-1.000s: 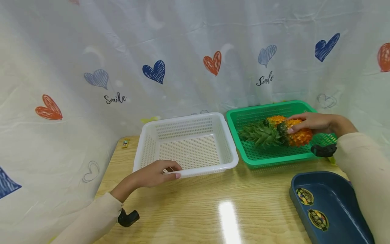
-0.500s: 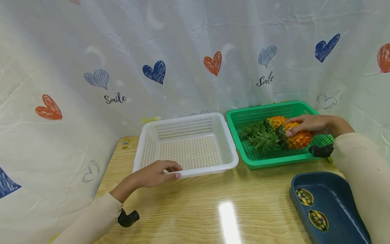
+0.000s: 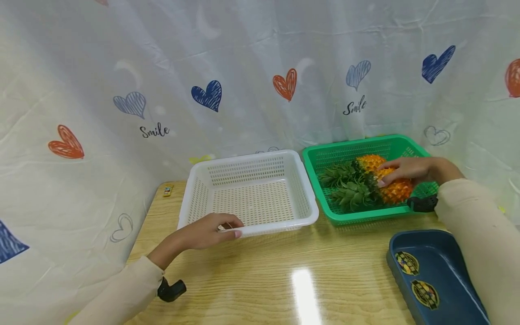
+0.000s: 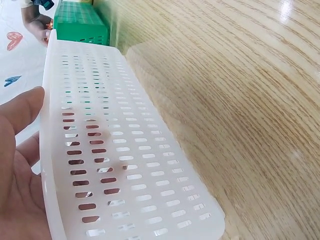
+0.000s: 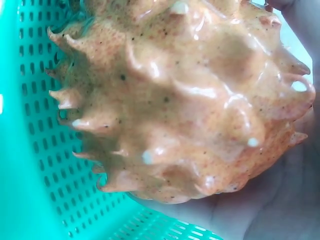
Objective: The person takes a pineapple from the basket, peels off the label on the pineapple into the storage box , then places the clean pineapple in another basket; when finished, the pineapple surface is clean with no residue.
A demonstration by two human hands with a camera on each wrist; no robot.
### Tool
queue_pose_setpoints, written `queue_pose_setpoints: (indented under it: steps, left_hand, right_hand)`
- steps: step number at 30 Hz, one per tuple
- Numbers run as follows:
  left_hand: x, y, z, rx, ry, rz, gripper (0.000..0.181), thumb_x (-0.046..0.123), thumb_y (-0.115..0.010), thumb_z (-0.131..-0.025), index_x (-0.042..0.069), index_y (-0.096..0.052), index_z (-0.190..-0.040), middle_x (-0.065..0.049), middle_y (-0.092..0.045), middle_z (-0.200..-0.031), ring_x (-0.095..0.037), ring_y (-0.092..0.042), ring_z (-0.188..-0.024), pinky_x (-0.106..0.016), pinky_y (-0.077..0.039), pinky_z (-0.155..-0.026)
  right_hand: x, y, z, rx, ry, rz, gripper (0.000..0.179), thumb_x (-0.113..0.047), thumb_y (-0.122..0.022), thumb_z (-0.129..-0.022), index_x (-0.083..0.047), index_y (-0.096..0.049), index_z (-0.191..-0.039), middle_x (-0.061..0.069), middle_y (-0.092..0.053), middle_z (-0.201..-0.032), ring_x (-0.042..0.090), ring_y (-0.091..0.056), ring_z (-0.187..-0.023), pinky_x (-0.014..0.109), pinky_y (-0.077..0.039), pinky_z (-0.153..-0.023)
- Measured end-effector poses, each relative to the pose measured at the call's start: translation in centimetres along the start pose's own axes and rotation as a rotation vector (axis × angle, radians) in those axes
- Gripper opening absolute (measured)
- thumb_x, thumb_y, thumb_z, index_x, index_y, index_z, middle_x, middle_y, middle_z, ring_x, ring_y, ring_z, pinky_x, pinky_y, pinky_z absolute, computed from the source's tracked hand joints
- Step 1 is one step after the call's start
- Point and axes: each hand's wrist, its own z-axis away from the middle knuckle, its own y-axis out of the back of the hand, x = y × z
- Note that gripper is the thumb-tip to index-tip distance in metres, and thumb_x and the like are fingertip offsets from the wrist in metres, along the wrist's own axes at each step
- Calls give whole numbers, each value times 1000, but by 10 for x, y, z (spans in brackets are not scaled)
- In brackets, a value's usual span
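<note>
Two orange pineapples with green leafy crowns lie side by side in a green plastic basket [image 3: 357,219]. My right hand [image 3: 420,169] grips the nearer pineapple [image 3: 396,193], whose spiky skin fills the right wrist view. Just behind it lies the farther pineapple [image 3: 369,161], partly covered by the hand. To the left stands a white perforated basket [image 3: 252,196] with nothing in it. My left hand [image 3: 207,231] holds its front rim, the thumb outside and the fingers over the edge. Through the slots in the left wrist view, parts of the fingers show behind the white wall [image 4: 130,150].
A dark blue tray [image 3: 451,275] with two round stickers stands at the front right, below my right sleeve. A small yellow item [image 3: 168,191] lies at the table's back left corner. A curtain with printed hearts [image 3: 284,85] hangs behind the wooden table [image 3: 252,280].
My right hand has shifted slightly left and toward the front with the nearer pineapple. Its crown has moved forward, apart from the other crown. The left hand has stayed put.
</note>
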Motion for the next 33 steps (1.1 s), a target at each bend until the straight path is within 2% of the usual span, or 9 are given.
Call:
queue_pose_setpoints:
  steps: [2, 5, 9, 13, 16, 18, 24, 29, 33]
  left_hand:
    - [0, 0, 0, 1, -2, -2, 38, 48, -54, -102, 23, -64, -129, 7, -64, -126, -16, -60, -115, -45, -49, -98]
    - [0, 0, 0, 2, -3, -6, 39, 47, -54, -102, 22, -63, -130, 6, -63, -127, -16, -60, -115, -45, -50, -98]
    - [0, 1, 0, 3, -5, -5, 38, 47, -54, -102, 22, -63, -130, 7, -64, -126, -16, -61, -114, -44, -50, -97]
    - [1, 2, -1, 0, -3, -1, 38, 47, -55, -102, 22, -64, -129, 7, -64, -125, -16, -61, -114, -44, -50, -97]
    - [1, 2, 0, -2, 1, -2, 39, 47, -55, -102, 22, -63, -130, 6, -64, -127, -16, -61, -115, -45, -49, -98]
    - [2, 1, 0, -1, 3, -6, 39, 47, -55, -102, 21, -63, -130, 5, -63, -128, -17, -61, -115, -45, -49, -98]
    - [3, 1, 0, 2, 5, -9, 40, 47, -55, -102, 21, -63, -131, 5, -63, -129, -17, -60, -115, -45, -49, -98]
    - [2, 0, 0, 3, 0, -11, 39, 47, -55, -102, 21, -63, -130, 5, -63, -130, -17, -60, -115, -45, -49, -98]
    - [1, -1, -1, 0, -3, -12, 40, 47, -54, -102, 21, -63, -130, 4, -63, -130, -17, -60, -115, -45, -49, -98]
  right_hand:
    - [0, 0, -1, -1, -6, 0, 91, -38, -65, -95, 0, -12, -159, 17, -59, -115, 21, -61, -77, 42, -56, -70]
    - [0, -1, -2, 5, -7, 13, 91, -39, -65, -95, 0, -13, -159, 23, -55, -125, 23, -63, -85, 44, -56, -72]
    - [-1, -1, -4, 12, -10, 58, 93, -42, -66, -94, 1, -14, -158, 38, -35, -144, 28, -62, -102, 45, -56, -74]
    - [-1, -1, -4, 20, -25, 110, 95, -45, -66, -93, 2, -15, -158, 43, -19, -151, 38, -58, -115, 46, -56, -78]
    - [-3, -1, -4, 21, -34, 133, 96, -47, -66, -93, 2, -15, -157, 43, -13, -152, 53, -48, -124, 51, -56, -81]
    - [-4, -1, -4, 16, -39, 139, 95, -47, -66, -93, 2, -15, -157, 43, -11, -153, 59, -40, -129, 53, -55, -82]
    - [-3, -3, -5, -28, -42, 85, 89, -42, -68, -94, 1, -20, -156, 44, -13, -153, 60, -36, -132, 52, -55, -81]
    - [-4, -2, -6, -66, -39, 62, 83, -38, -68, -96, 1, -25, -155, 43, -9, -155, 67, -14, -138, 63, -52, -87]
    - [-6, -1, -4, -61, -36, 72, 83, -41, -67, -96, 1, -26, -155, 43, -8, -155, 68, -15, -137, 63, -52, -87]
